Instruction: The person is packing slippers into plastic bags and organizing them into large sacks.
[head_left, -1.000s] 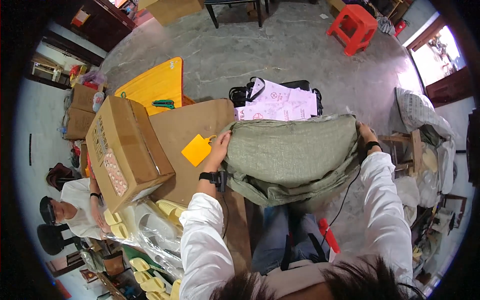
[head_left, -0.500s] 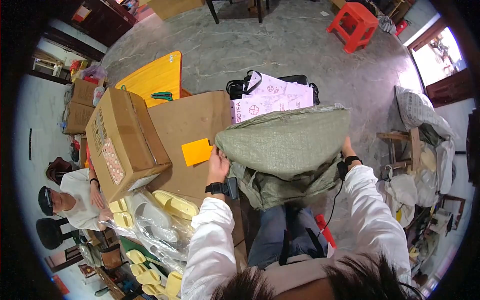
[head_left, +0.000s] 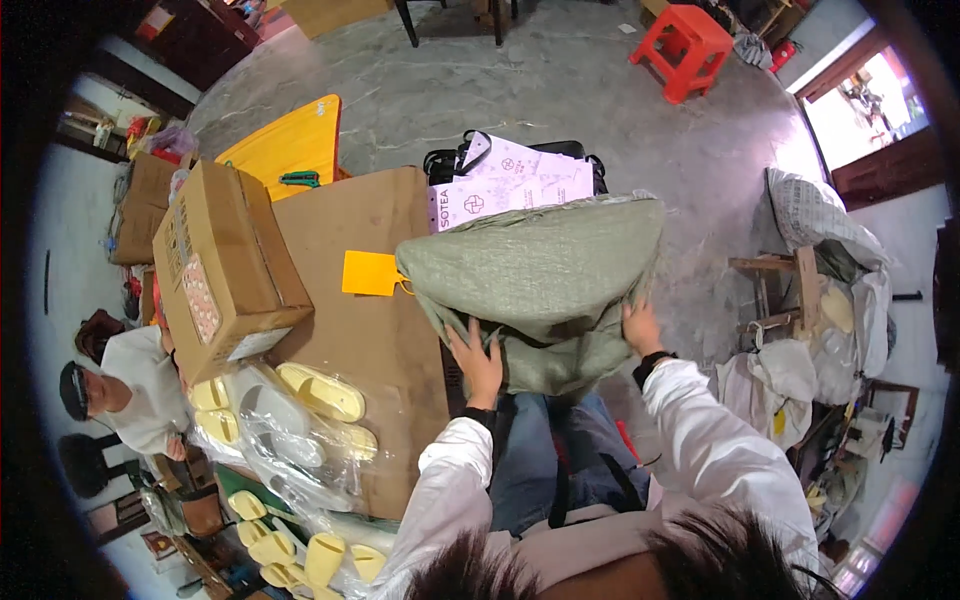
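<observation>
A grey-green woven sack lies in front of me, bulging at the top, with its nearer side folded and dark inside. My left hand rests against the sack's near left side, fingers spread. On the near right side, my right hand touches the sack with its fingers stretched out along the cloth; part of them is hard to make out. A yellow-orange tag on a thin loop sits at the sack's left corner. Behind the sack stand pale purple printed bags with black handles.
At left, a closed cardboard box stands on a cardboard-covered table. Bagged yellow and grey slippers lie nearer me. A green cutter lies beyond. Another person is at far left; a red stool stands behind right.
Both hands have let go of the sack's upper side corners and come inward and nearer onto its front. The sack's near part has drawn up, and the tag has swung level.
</observation>
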